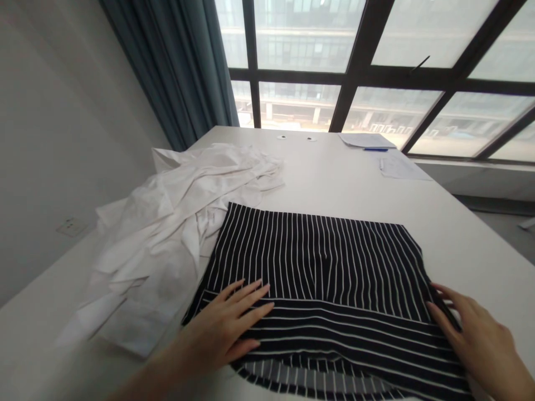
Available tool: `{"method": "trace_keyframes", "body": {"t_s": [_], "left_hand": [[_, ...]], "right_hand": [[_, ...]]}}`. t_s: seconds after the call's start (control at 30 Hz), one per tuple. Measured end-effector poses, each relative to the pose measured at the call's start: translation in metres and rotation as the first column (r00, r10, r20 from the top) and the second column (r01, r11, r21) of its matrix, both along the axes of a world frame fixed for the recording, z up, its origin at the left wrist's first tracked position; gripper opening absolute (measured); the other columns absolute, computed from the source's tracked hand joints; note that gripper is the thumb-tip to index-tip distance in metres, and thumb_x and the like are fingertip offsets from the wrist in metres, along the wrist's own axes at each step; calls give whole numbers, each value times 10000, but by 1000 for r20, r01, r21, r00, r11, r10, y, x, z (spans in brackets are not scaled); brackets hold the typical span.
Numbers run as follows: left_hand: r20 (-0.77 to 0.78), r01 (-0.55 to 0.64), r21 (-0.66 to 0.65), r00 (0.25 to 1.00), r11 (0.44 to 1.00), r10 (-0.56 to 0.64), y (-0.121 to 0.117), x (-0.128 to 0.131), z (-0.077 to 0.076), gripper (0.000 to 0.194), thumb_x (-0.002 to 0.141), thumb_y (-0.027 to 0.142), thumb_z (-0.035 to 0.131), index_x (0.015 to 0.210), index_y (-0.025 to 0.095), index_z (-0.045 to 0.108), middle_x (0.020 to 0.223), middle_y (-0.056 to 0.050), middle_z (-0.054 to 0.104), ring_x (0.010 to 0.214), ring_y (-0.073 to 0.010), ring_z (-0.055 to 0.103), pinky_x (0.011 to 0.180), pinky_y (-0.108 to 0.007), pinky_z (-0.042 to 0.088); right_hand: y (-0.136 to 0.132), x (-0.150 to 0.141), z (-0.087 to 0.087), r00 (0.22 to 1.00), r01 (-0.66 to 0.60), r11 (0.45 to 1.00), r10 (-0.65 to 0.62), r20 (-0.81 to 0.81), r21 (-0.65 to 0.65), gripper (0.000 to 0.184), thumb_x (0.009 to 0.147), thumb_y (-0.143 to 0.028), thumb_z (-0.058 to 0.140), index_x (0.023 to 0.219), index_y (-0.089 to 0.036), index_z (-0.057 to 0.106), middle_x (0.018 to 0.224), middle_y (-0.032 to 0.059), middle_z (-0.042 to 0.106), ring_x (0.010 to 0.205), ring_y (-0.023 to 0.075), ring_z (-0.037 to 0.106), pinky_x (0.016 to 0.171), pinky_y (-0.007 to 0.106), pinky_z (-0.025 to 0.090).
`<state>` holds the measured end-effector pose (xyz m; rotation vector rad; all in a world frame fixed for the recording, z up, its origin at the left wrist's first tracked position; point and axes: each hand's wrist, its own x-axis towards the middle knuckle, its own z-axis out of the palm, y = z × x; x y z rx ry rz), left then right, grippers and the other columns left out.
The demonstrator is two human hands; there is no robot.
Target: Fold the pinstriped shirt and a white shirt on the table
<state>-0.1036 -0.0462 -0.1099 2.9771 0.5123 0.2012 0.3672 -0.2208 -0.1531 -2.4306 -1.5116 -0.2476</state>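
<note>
Garment opening (309,380): sagged, unsmoothed.
Left hand (228,320): spread flat on the band (334,320), gripped nothing.
Right hand (480,334): curled at the side edge (420,267); pinch was unclear.
Pinstriped garment (292,256): lay mostly flat on the table (334,178).
White cloth (167,217): lay crumpled at left.

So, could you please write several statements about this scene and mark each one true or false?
1. The left hand rests on the black fabric garment with white stripes. True.
2. The crumpled white cloth lies right of the striped garment. False: it lies to the left.
3. The right hand touches the garment's right edge. True.
4. The slim blue pen lies between the two hands. False: it lies near the far end of the smooth white table.
</note>
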Motion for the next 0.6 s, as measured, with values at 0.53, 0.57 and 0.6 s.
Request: {"method": "trace_keyframes", "body": {"t_s": [0.53, 0.57, 0.6], "left_hand": [[160, 133, 79, 977, 988, -144, -25, 31, 0, 372, 985, 107, 446, 1314, 189, 598, 1382, -40, 623, 1338, -222, 530, 1164, -426, 374], [135, 143, 53, 980, 988, -149, -25, 30, 3, 363, 984, 134, 465, 1315, 200, 599, 1392, -36, 615, 1344, -228, 524, 1164, -434, 375], [104, 148, 26, 983, 989, -150, -25, 28, 5, 356, 978, 168, 493, 1315, 212, 601, 1402, -39, 606, 1349, -240, 518, 1159, -448, 382]], "right_hand": [[-13, -28, 26, 923, 163, 986, -140, -359, 34, 645, 778, -703, 459, 1268, -309, 605, 851, 86, 745, 596, 314, 704, 462, 420, 542], [-15, -24, 24, 926, 130, 991, -116, -359, 16, 631, 779, -695, 464, 1247, -300, 619, 825, 81, 745, 591, 313, 704, 460, 418, 548], [-17, -19, 20, 940, 87, 996, -80, -333, 3, 606, 788, -683, 458, 1215, -292, 637, 817, 77, 749, 613, 309, 713, 483, 415, 565]]}}
